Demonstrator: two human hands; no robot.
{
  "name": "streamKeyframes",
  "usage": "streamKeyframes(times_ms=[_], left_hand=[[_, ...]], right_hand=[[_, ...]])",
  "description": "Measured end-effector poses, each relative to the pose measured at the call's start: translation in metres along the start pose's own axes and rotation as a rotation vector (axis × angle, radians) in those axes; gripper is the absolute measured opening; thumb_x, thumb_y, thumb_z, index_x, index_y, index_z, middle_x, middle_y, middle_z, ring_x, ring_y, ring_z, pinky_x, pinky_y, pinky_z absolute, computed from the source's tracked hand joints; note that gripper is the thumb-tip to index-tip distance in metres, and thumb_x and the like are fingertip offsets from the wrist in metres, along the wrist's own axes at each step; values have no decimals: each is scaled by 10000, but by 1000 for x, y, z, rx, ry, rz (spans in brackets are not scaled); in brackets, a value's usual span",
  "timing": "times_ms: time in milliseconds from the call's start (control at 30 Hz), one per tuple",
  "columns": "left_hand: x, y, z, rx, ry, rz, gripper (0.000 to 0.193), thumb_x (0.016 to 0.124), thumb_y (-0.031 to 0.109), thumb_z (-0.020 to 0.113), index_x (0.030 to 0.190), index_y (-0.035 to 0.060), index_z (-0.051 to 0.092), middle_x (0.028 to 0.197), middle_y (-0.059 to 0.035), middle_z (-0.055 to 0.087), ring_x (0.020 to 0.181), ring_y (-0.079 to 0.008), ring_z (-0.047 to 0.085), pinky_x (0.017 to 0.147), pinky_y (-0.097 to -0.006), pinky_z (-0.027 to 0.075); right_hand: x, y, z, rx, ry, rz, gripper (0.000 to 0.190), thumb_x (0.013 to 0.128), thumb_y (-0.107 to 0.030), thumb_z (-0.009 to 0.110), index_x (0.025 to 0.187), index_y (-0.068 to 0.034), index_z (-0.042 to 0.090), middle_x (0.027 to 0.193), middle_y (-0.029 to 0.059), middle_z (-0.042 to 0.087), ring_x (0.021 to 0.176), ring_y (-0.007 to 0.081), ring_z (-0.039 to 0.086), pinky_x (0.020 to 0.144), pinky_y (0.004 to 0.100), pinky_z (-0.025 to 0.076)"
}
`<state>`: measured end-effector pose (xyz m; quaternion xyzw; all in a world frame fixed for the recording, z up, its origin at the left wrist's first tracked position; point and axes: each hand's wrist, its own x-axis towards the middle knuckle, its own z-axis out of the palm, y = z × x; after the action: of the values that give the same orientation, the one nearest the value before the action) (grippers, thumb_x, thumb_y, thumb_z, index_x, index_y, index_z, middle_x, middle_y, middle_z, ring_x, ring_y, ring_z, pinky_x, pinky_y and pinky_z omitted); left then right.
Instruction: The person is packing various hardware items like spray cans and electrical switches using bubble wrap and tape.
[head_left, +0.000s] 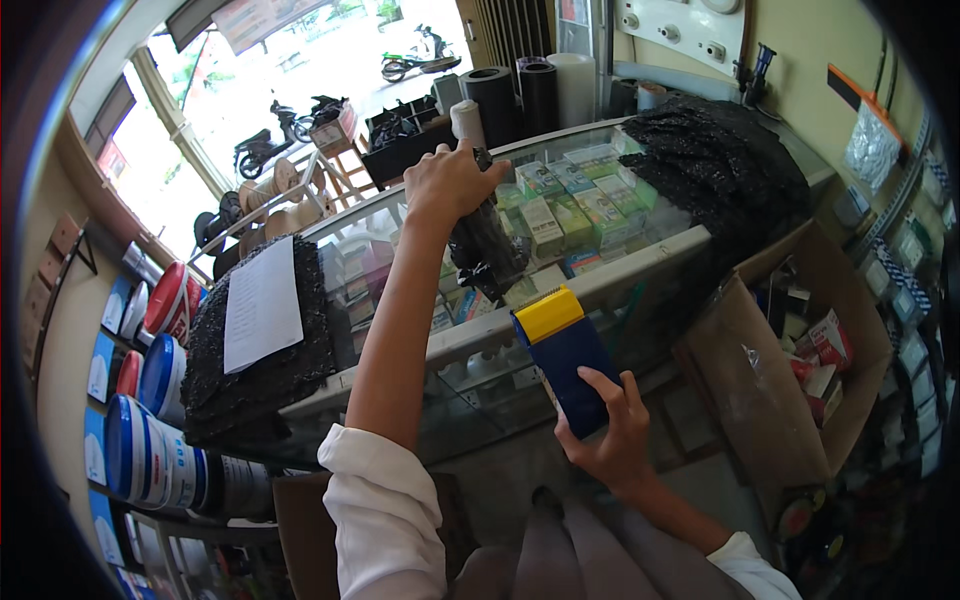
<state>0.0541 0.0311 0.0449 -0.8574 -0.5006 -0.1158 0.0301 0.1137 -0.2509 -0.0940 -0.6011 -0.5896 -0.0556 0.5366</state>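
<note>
My left hand (450, 180) reaches over the glass counter and grips the far end of a long bundle in black plastic (487, 240). Its crumpled near end rests on the glass; what is inside is hidden. In my right hand (611, 427) is a dark blue, box-shaped object (570, 367) with a yellow end edged with small teeth, which looks like a tape dispenser. My fingers hold it by its lower part, in front of the counter's near edge. Under the glass counter top (667, 240) lie several small product boxes (600, 214), many of them green and white.
Black bubble wrap (712, 157) covers the counter's right end. At the left, a sheet with writing (262, 307) lies on more black wrap (202, 390). An open cardboard box (750, 375) stands at the right, paint pails (142, 450) at the left. Rolls of plastic (491, 105) stand behind.
</note>
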Motion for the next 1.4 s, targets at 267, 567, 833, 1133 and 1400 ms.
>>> streamKeyframes(times_ms=[267,567,833,1133,1400], left_hand=[[-16,8,-7,5,31,-3,576,873,545,449,1171,62,546,1142,-162,595,1103,-295,555,896,-420,459],[-37,15,1,34,165,58,523,863,497,467,1150,69,550,1106,-167,615,1087,-303,553,873,-433,449],[-44,34,6,106,199,78,556,863,496,448,1219,73,513,1190,-180,554,1119,-326,542,855,-451,484],[-47,53,6,155,240,105,561,849,514,496,1195,73,527,1212,-175,549,1133,-307,533,875,-442,471],[-32,19,-4,19,74,35,586,854,490,434,1271,81,484,1272,-179,520,1165,-316,518,932,-459,441]], right_hand=[[-5,-6,-9,-128,-123,44,716,592,-153,750,1265,-222,517,850,127,472,682,306,541,603,397,485],[102,-59,-19,-375,-625,325,588,674,-278,689,1219,-119,532,988,236,593,908,395,614,809,452,509],[155,-54,7,-535,-781,412,674,636,-438,664,1217,-110,565,1154,137,582,1129,282,552,910,360,485],[113,-46,-28,-482,-694,278,613,647,-339,692,1198,-110,553,1099,205,588,984,349,609,850,416,505],[0,-53,-61,-226,-276,79,652,648,-197,730,1252,-154,486,858,227,502,711,394,602,652,444,517]])
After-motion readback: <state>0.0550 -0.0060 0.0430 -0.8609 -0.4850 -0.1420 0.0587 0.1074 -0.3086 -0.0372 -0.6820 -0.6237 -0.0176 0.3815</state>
